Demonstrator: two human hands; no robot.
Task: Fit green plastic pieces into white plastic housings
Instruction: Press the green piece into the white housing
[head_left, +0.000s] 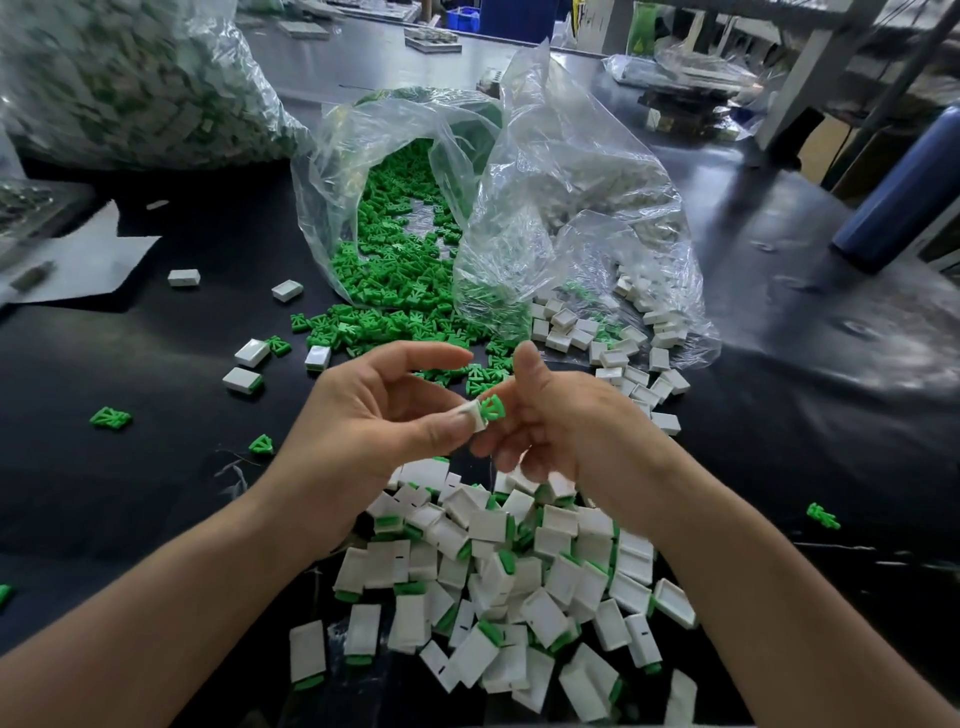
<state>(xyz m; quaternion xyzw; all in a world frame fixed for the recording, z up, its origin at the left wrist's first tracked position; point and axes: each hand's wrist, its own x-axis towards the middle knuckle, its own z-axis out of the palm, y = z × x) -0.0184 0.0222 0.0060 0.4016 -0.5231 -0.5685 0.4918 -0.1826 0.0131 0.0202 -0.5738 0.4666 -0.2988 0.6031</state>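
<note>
At the centre of the frame a green piece (492, 408) sticks partway out of the end of a white housing (477, 417), held in the air above the table. The left hand (384, 410) pinches the housing between thumb and curled fingers, index finger stretched out above. The right hand (561, 415) is just beside the green piece, thumb raised and fingers curled under; whether those fingers grip the piece cannot be told. Directly below the hands, toward the lower edge, lies a pile of white housings with green ends (519, 577), spreading between both forearms. Beyond the hands, a heap of loose green pieces (395, 270) spills from the mouth of a clear plastic bag (545, 171) down to near the fingertips; empty white housings (623, 343) spill from it at the right. The black table (156, 493) shows bare stretches left and right of the forearms, with stray green pieces and single housings scattered at the left and one green stray (823, 516) at the right. A large filled bag (130, 78) closes off the upper left, a pale sheet (88, 260) lies at the left edge, and a blue cylinder (904, 192) stands at the right edge.
</note>
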